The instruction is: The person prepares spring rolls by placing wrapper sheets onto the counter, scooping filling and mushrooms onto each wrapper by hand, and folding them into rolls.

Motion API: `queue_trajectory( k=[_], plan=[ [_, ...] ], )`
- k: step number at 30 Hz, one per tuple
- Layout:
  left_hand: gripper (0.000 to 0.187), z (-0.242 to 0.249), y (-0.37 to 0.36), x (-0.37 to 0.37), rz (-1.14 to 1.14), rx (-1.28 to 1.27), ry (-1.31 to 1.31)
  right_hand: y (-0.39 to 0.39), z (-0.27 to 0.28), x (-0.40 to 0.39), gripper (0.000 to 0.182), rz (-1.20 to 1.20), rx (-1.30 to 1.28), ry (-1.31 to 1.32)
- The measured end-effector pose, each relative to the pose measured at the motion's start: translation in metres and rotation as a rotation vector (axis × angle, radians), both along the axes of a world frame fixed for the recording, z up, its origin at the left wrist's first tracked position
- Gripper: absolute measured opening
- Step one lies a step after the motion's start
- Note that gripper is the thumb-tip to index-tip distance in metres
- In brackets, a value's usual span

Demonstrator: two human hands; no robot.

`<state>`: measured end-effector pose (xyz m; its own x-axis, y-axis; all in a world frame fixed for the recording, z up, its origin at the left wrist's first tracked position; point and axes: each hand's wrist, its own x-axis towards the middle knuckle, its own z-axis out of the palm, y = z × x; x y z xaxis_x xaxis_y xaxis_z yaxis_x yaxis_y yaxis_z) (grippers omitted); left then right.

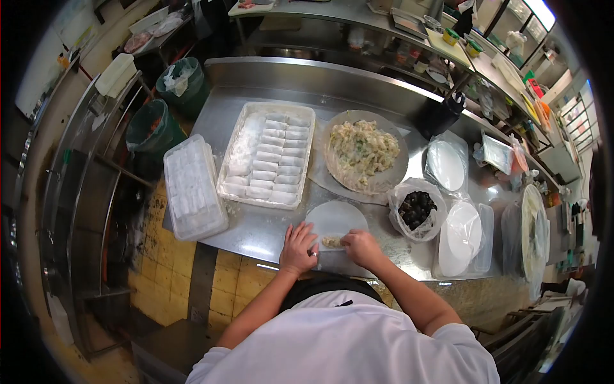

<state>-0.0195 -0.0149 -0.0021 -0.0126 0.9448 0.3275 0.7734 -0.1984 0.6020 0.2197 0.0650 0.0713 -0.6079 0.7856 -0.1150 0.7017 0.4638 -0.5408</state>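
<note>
A round, thin white wrapper (338, 219) lies on the steel table at its front edge, with a small strip of pale filling (332, 242) near its lower side. My left hand (298, 248) rests flat at the wrapper's left edge, fingers stretched out. At the filling's right end, my right hand (362, 248) is closed with curled fingers; what it holds, if anything, is hidden. Beyond the wrapper stands a wide round tray (398, 181) heaped with chopped pale-and-green filling (364, 148). To its left, a white tray (231, 190) contains rows of white rolls (276, 153).
A second white tray (192, 185) of rolls sits at the table's left corner. On the right are a plastic-lined bowl with dark contents (417, 210), bagged stacks of white rounds (460, 233) and a black container (441, 115). Green bins (153, 125) stand left of the table.
</note>
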Motion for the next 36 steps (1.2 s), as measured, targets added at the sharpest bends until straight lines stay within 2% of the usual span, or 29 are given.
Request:
queue_trajectory(
  k=[3, 9, 13, 16, 19, 23, 27, 30, 36],
  plan=[
    [0.031, 0.002, -0.003, 0.001, 0.002, -0.009, -0.003, -0.002, 0.012, 0.007, 0.015, -0.206, 0.066, 0.209],
    [0.035, -0.002, -0.002, 0.001, -0.002, -0.021, -0.001, 0.009, 0.093, 0.037, 0.007, -0.464, 0.122, 0.290],
    [0.035, 0.002, -0.002, 0.003, -0.009, -0.032, 0.017, 0.038, 0.089, 0.100, 0.012, -0.666, 0.243, 0.335],
    [0.035, 0.000, -0.002, 0.004, -0.001, -0.031, 0.035, 0.057, 0.084, 0.134, 0.017, -0.795, 0.130, 0.218],
    [0.035, 0.003, -0.002, 0.004, 0.000, -0.025, 0.031, 0.079, 0.049, 0.150, 0.021, -0.642, 0.258, 0.095],
    [0.035, 0.001, -0.002, 0.004, -0.003, -0.020, 0.038, 0.097, 0.031, 0.144, 0.031, -0.477, 0.168, -0.106],
    [0.035, -0.001, -0.002, 0.003, 0.002, -0.014, 0.043, 0.107, 0.028, 0.140, 0.029, -0.368, 0.148, -0.289],
    [0.035, -0.001, -0.002, 0.004, 0.005, -0.016, 0.037, 0.105, 0.037, 0.140, 0.028, -0.380, 0.104, -0.299],
    [0.035, 0.002, -0.002, 0.004, 0.006, -0.025, 0.039, 0.107, 0.044, 0.158, 0.026, -0.595, 0.089, -0.305]
  ],
)
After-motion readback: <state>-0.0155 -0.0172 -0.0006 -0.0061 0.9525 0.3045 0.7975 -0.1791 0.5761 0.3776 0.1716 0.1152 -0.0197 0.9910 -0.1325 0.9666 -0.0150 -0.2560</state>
